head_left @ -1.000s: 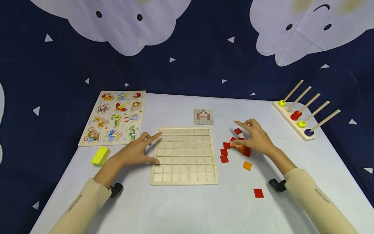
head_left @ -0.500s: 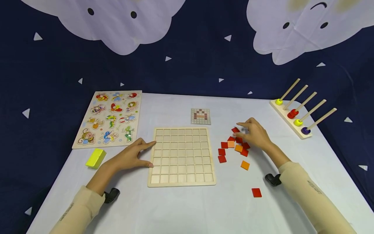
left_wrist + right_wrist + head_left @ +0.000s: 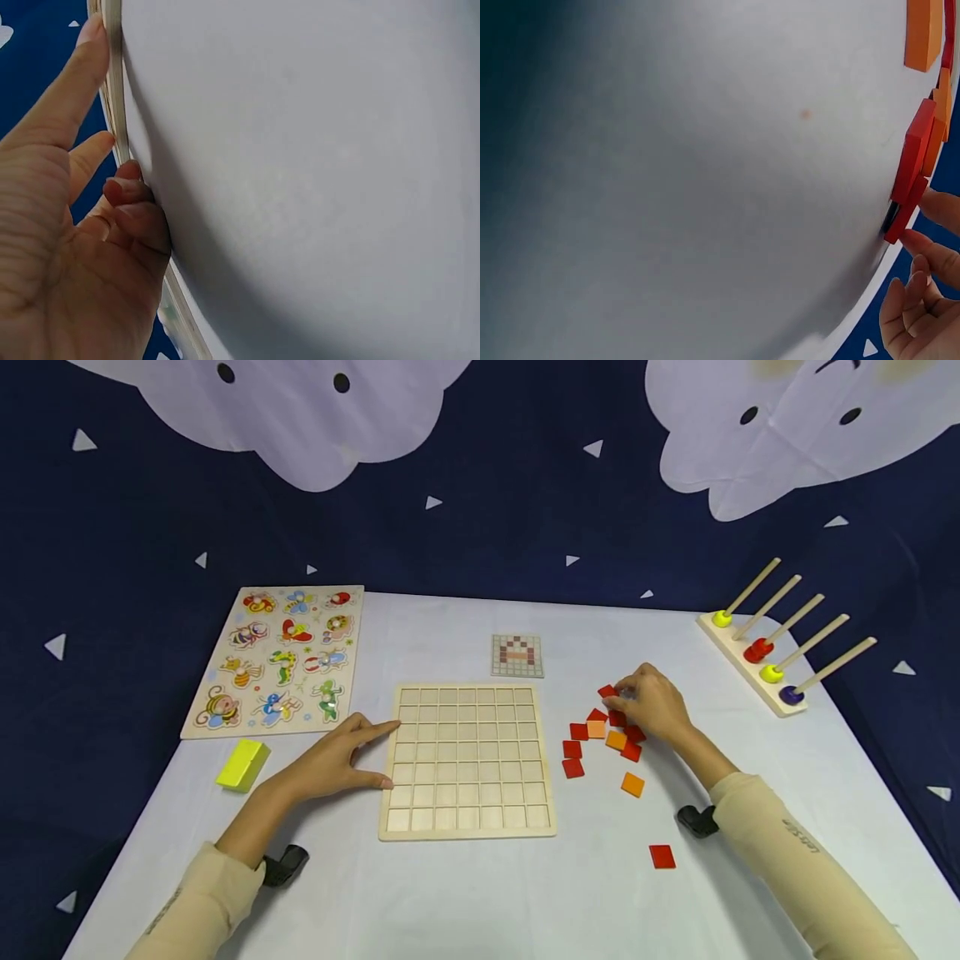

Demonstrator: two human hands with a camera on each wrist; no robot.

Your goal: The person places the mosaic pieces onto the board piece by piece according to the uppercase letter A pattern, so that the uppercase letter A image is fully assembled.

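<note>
My left hand rests against the left edge of a square wooden grid board, thumb and index finger spread along its rim. In the left wrist view, the fingertips touch the pale board edge. At the far end of a loose pile of tiles, my right hand pinches a red square tile between thumb and index finger; the fingers partly cover it. Several red tiles and a few orange tiles lie around it. The right wrist view has red tiles beside the fingertips.
Behind the board lies a small pattern card. An insect puzzle board and a yellow block are on the left. A peg stand with beads stands at the back right. One red tile lies nearer the front.
My right thumb and index finger have drawn together at the far red tile, after moving off the middle of the pile. My left hand has slid slightly down the board's left edge.
</note>
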